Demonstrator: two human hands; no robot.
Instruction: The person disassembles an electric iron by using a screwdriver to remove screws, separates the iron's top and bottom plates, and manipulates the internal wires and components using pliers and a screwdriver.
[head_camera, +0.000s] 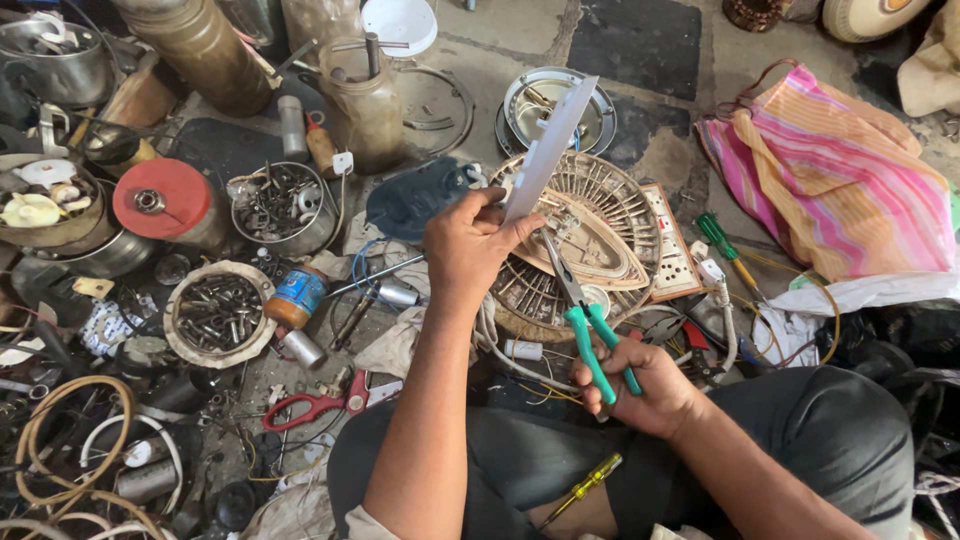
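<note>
My left hand (468, 247) grips the lower end of a long white plastic strip (547, 148) with a notched edge, held upright and tilted right. In my right hand (645, 382) are pliers with green handles (600, 345), their metal jaws pointing up toward the bottom of the strip, close to my left fingers. Below both hands lies a clothes iron's soleplate unit (590, 245) on a round slotted fan grille (620, 205). I sit on the floor in dark trousers, and a yellow-handled screwdriver (583, 489) rests on my lap.
Red-handled scissors (315, 405) lie on the floor at the left. Tins of screws and bolts (218, 312), a metal bowl of scrap parts (285, 205), a red disc (160, 197), wire coils (70, 440), a green screwdriver (722, 243), a switchboard (672, 245) and a striped pink bag (840, 175) surround me.
</note>
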